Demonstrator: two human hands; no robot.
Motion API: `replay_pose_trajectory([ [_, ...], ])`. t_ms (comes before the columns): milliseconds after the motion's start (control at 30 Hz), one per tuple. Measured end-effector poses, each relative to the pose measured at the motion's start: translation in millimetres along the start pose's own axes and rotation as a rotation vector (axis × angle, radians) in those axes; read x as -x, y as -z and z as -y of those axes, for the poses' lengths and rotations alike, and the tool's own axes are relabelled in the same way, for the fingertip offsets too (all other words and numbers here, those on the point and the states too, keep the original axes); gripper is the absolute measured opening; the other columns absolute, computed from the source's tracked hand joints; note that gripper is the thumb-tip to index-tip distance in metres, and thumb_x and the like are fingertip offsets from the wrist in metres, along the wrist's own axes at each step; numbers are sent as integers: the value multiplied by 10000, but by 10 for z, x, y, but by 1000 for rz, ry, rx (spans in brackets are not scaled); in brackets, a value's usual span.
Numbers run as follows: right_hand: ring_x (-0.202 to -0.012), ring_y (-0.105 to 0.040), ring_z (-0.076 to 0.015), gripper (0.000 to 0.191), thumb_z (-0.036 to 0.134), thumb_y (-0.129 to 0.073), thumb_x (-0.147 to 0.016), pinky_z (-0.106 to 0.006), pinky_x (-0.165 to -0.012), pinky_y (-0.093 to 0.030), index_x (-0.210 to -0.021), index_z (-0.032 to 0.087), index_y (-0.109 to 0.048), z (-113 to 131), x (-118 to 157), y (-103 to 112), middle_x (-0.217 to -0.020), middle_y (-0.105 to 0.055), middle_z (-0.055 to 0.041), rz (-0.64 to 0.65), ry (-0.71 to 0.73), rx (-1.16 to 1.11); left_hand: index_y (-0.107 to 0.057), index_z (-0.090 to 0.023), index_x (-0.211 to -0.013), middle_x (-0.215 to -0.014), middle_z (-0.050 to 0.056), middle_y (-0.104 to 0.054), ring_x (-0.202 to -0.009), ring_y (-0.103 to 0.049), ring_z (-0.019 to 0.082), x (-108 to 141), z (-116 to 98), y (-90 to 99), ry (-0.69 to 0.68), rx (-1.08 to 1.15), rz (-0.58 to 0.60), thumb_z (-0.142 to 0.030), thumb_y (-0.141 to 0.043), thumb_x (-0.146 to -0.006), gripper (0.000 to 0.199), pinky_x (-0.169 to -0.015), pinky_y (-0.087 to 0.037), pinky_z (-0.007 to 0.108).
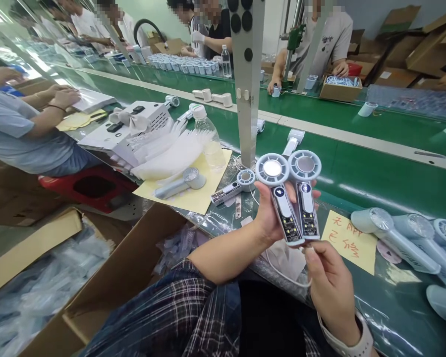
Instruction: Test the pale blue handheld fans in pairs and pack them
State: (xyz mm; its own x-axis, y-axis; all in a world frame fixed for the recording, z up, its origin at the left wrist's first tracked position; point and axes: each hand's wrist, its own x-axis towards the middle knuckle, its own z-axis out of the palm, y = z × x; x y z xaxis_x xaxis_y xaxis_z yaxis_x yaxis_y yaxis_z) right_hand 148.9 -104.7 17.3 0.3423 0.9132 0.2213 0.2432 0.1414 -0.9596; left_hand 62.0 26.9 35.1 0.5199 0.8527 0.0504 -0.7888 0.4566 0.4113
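My left hand [268, 217] grips two handheld fan units side by side, their backs off so the circuit boards show: the left unit [280, 198] and the right unit [306, 196]. Both round heads point up and away from me. My right hand [329, 287] is just below their lower ends, fingertips pinched on a thin white cable [282, 270] that loops under the fans. A watch band sits on my right wrist.
A yellow handwritten note [351, 238] lies right of the fans, with several pale blue fans [397, 233] beyond it. On a yellow sheet [188, 196] lie a grey fan and an open fan, near a water bottle [208, 139]. A white post [247, 84] stands on the green conveyor [375, 168]. Cardboard boxes [107, 277] sit lower left; other people work around.
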Motion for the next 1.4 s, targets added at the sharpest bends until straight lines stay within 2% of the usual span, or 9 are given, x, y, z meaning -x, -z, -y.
replay_pose_trajectory([
  [333, -463, -539, -115, 418, 518, -720, -1017, -244, -549, -493, -756, 214, -601, -84, 92, -113, -455, -470, 70, -132, -279, -420, -531, -200, -584, -921, 134, -744, -807, -702, 253, -23, 288, 198, -154, -274, 200, -1121, -574, -530, 924, -779, -619, 416],
  [533, -528, -558, -146, 386, 538, -680, -1033, -272, -565, -484, -818, 219, -651, -131, 131, -25, -524, -553, 32, -76, -297, -295, -526, -198, -609, -991, 137, -727, -926, -710, 275, 7, 232, 181, -160, -314, 199, -1097, -588, -579, 902, -774, -614, 393],
  [700, -1098, -687, -302, 338, 494, -662, -1029, -491, -992, -565, -823, 227, -657, -165, -14, 338, -1092, -722, -114, -93, -23, -28, -551, -215, -799, -1139, 132, -727, -1158, -712, 361, -43, 101, 145, -108, -279, 66, -1034, -626, -651, 835, -900, -617, 474],
  [767, -1455, -519, -372, 248, 486, -689, -1008, -603, -1227, -402, -1036, 241, -724, -199, -88, 469, -1468, -618, -134, -219, 62, 126, -613, -213, -885, -1097, 122, -741, -1173, -712, 376, -31, 37, 141, -51, -346, 92, -941, -730, -664, 770, -955, -607, 508],
  [833, -1561, -432, -389, 438, 510, -740, -969, -620, -1266, -366, -1335, 273, -693, -232, -114, 570, -1625, -532, -126, -185, 22, 106, -692, -197, -969, -1018, 110, -751, -1130, -723, 368, 29, -24, 147, 63, -515, 249, -806, -878, -635, 720, -999, -591, 514],
  [933, -1271, -698, -357, 556, 465, -847, -897, -520, -1027, -593, -1398, 290, -682, -239, -47, 687, -1411, -719, -129, -19, -110, -190, -754, -180, -1112, -1057, 118, -763, -1132, -717, 335, 173, -83, 174, 216, -740, 415, -650, -970, -656, 689, -1067, -564, 487],
  [1100, -737, -711, -196, 343, 374, -937, -818, -317, -670, -602, -1084, 267, -748, -182, 50, 755, -860, -743, -21, -39, -205, -293, -691, -193, -1159, -999, 60, -699, -887, -704, 193, 405, 47, 215, 315, -473, 270, -777, -763, -839, 670, -890, -624, 387],
  [1267, -663, -633, -159, 341, 461, -896, -818, -277, -537, -544, -1031, 234, -755, -172, 66, 728, -894, -707, -36, -110, -276, -503, -551, -215, -1137, -1010, -1, -629, -829, -677, 141, 590, 279, 227, 352, -389, 213, -373, -935, -767, 556, -774, -596, 318],
  [1400, -682, -646, -171, 342, 451, -879, -824, -294, -556, -571, -1060, 227, -774, -145, 142, 741, -915, -716, -54, -149, -311, -533, -479, -214, -1115, -923, -1, -671, -784, -700, 156, 608, 297, 231, 348, -491, 334, -428, -861, -867, 503, -784, -577, 339],
])
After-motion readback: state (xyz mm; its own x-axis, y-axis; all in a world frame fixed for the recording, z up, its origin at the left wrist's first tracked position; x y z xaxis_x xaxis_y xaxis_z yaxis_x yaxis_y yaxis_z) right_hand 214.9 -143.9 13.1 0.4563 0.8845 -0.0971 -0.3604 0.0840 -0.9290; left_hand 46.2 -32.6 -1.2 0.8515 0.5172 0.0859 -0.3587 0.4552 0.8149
